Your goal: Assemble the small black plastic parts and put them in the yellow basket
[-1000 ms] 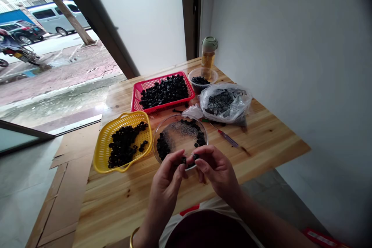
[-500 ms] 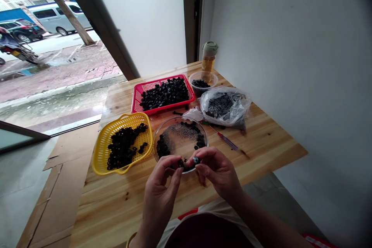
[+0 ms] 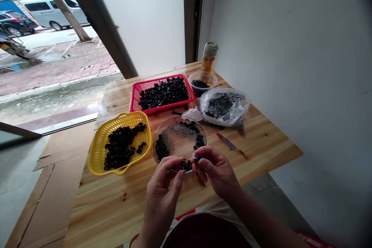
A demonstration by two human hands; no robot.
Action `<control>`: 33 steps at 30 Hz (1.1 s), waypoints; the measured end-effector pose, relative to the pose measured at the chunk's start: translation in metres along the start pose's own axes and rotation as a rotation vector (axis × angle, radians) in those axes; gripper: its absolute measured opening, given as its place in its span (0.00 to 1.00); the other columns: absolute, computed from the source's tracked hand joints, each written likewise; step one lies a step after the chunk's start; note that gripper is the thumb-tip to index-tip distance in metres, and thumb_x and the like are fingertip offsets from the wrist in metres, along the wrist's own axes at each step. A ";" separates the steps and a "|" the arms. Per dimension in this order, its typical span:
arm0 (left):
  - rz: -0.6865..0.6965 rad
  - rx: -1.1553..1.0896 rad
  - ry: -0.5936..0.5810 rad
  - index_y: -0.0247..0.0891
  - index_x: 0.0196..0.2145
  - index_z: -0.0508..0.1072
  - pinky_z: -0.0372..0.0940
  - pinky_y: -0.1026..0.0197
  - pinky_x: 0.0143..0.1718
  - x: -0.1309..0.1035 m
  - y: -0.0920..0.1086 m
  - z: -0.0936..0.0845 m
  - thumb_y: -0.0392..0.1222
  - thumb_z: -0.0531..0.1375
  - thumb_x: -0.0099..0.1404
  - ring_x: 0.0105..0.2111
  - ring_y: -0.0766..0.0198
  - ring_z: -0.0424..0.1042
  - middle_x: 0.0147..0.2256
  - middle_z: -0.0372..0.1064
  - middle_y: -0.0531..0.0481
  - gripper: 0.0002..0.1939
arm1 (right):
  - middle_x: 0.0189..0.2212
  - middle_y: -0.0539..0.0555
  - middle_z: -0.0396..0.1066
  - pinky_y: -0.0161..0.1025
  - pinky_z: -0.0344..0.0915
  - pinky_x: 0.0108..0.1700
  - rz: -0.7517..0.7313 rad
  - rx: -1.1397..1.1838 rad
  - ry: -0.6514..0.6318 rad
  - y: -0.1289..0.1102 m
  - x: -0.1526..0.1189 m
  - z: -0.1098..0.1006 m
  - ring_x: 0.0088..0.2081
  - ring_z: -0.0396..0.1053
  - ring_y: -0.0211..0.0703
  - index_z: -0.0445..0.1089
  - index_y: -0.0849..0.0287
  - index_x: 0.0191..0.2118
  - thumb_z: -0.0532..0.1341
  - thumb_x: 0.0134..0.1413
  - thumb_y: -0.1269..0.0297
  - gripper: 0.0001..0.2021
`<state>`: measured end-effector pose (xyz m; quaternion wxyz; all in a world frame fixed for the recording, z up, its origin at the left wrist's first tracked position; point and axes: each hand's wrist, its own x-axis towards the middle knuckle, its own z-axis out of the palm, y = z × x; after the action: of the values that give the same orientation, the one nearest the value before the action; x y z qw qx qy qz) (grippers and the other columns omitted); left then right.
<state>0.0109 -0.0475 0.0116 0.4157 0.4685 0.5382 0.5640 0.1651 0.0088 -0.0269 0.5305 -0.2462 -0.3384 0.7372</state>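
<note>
My left hand (image 3: 167, 184) pinches a small black part (image 3: 183, 165) between thumb and fingertips, over the near rim of a clear round dish (image 3: 181, 143). Close beside it, my right hand (image 3: 216, 170) holds a small round black piece (image 3: 197, 158) with a pale spot, between thumb and forefinger. The two held pieces are slightly apart. Black round parts line the inside of the dish, and thin clear slivers lie in its far half. A yellow basket (image 3: 95, 149) with black ring-like parts stands to the left of the dish.
Behind the dish are a red basket (image 3: 133, 100) of black discs, a clear tub (image 3: 213, 81), a plastic bag (image 3: 242, 104) of small dark parts and a bottle (image 3: 209, 50). A screwdriver-like tool (image 3: 226, 141) lies on the wooden table (image 3: 270, 139), right of the dish.
The held pieces have moved slightly apart, and the one in my right hand has turned. My right fingers have curled in more. The whole view has shifted a little.
</note>
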 end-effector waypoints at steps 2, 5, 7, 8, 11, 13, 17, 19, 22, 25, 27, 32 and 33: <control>0.008 -0.024 0.021 0.44 0.45 0.82 0.69 0.64 0.34 0.000 -0.002 0.000 0.45 0.68 0.67 0.30 0.66 0.69 0.41 0.75 0.47 0.09 | 0.31 0.52 0.80 0.26 0.62 0.20 0.013 -0.015 -0.002 0.002 -0.001 -0.002 0.25 0.72 0.35 0.78 0.55 0.40 0.75 0.54 0.56 0.12; -0.050 -0.079 -0.001 0.42 0.45 0.82 0.69 0.65 0.32 0.002 -0.006 0.000 0.46 0.68 0.66 0.28 0.67 0.69 0.37 0.77 0.47 0.11 | 0.27 0.51 0.78 0.28 0.59 0.18 0.021 -0.112 0.003 0.002 -0.004 -0.003 0.20 0.65 0.32 0.78 0.56 0.41 0.73 0.56 0.54 0.13; -0.116 -0.131 -0.009 0.40 0.45 0.82 0.69 0.64 0.31 0.002 -0.009 -0.001 0.47 0.69 0.66 0.27 0.67 0.69 0.36 0.78 0.47 0.12 | 0.24 0.50 0.76 0.29 0.58 0.18 0.021 -0.214 0.004 -0.003 -0.007 0.000 0.18 0.62 0.32 0.79 0.57 0.42 0.72 0.58 0.53 0.13; -0.141 -0.156 -0.004 0.40 0.45 0.82 0.69 0.64 0.31 0.003 -0.010 -0.001 0.48 0.69 0.66 0.27 0.66 0.69 0.36 0.79 0.47 0.12 | 0.24 0.50 0.76 0.30 0.59 0.19 0.007 -0.275 0.002 -0.007 -0.008 0.002 0.19 0.62 0.32 0.79 0.58 0.42 0.71 0.58 0.54 0.13; -0.157 -0.201 0.022 0.40 0.44 0.82 0.69 0.64 0.32 0.002 -0.013 -0.001 0.48 0.69 0.66 0.28 0.66 0.69 0.35 0.78 0.47 0.12 | 0.28 0.52 0.77 0.32 0.64 0.24 -0.123 -0.495 -0.026 -0.022 -0.011 0.012 0.23 0.68 0.35 0.81 0.58 0.41 0.70 0.61 0.57 0.09; -0.141 -0.202 0.025 0.41 0.44 0.82 0.69 0.64 0.32 0.001 -0.015 0.000 0.47 0.69 0.66 0.28 0.67 0.69 0.34 0.77 0.48 0.11 | 0.31 0.52 0.79 0.33 0.68 0.28 -0.238 -0.639 -0.044 -0.030 -0.011 0.017 0.27 0.71 0.37 0.81 0.56 0.41 0.69 0.62 0.61 0.06; -0.107 -0.172 0.026 0.42 0.44 0.82 0.68 0.64 0.31 -0.001 -0.016 0.000 0.47 0.69 0.66 0.27 0.67 0.68 0.34 0.76 0.49 0.11 | 0.32 0.53 0.80 0.36 0.72 0.34 -0.351 -0.807 -0.069 -0.035 -0.009 0.021 0.31 0.76 0.41 0.81 0.55 0.42 0.67 0.64 0.63 0.05; -0.108 -0.165 0.030 0.42 0.44 0.82 0.68 0.65 0.32 -0.002 -0.017 -0.001 0.47 0.69 0.66 0.27 0.68 0.68 0.34 0.76 0.49 0.11 | 0.33 0.53 0.81 0.35 0.73 0.36 -0.391 -0.841 -0.076 -0.034 -0.009 0.020 0.33 0.77 0.41 0.80 0.55 0.43 0.66 0.64 0.64 0.05; -0.130 -0.193 0.051 0.43 0.43 0.83 0.69 0.65 0.32 -0.002 -0.019 -0.001 0.47 0.70 0.65 0.27 0.68 0.69 0.33 0.76 0.50 0.10 | 0.35 0.53 0.81 0.35 0.74 0.38 -0.451 -0.874 -0.080 -0.032 -0.010 0.020 0.36 0.78 0.42 0.79 0.56 0.44 0.66 0.65 0.66 0.05; -0.160 -0.290 0.067 0.43 0.42 0.83 0.69 0.66 0.31 -0.001 -0.020 -0.002 0.47 0.72 0.63 0.26 0.69 0.70 0.33 0.77 0.50 0.11 | 0.37 0.54 0.81 0.35 0.75 0.41 -0.497 -0.906 -0.083 -0.034 -0.012 0.024 0.38 0.79 0.42 0.78 0.56 0.45 0.66 0.65 0.67 0.05; -0.176 -0.355 0.069 0.43 0.41 0.84 0.70 0.66 0.30 -0.001 -0.020 -0.002 0.47 0.73 0.61 0.25 0.70 0.70 0.33 0.78 0.50 0.11 | 0.38 0.55 0.81 0.36 0.75 0.43 -0.519 -0.921 -0.091 -0.035 -0.013 0.026 0.39 0.79 0.42 0.78 0.55 0.47 0.65 0.66 0.67 0.06; -0.174 -0.342 0.080 0.43 0.42 0.84 0.70 0.66 0.30 -0.002 -0.021 -0.004 0.48 0.74 0.60 0.26 0.70 0.69 0.34 0.77 0.49 0.13 | 0.40 0.55 0.81 0.36 0.76 0.45 -0.550 -0.938 -0.118 -0.033 -0.013 0.029 0.41 0.79 0.42 0.77 0.55 0.49 0.63 0.68 0.67 0.08; -0.164 -0.322 0.079 0.43 0.42 0.84 0.70 0.65 0.30 -0.002 -0.022 -0.004 0.47 0.73 0.61 0.26 0.70 0.69 0.35 0.77 0.49 0.13 | 0.40 0.55 0.81 0.36 0.76 0.45 -0.552 -0.948 -0.121 -0.032 -0.013 0.029 0.40 0.79 0.42 0.77 0.55 0.49 0.63 0.68 0.67 0.07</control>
<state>0.0071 -0.0491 -0.0106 0.5085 0.3278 0.4932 0.6252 0.1682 -0.0039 0.0162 0.5149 -0.3175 -0.7150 0.3504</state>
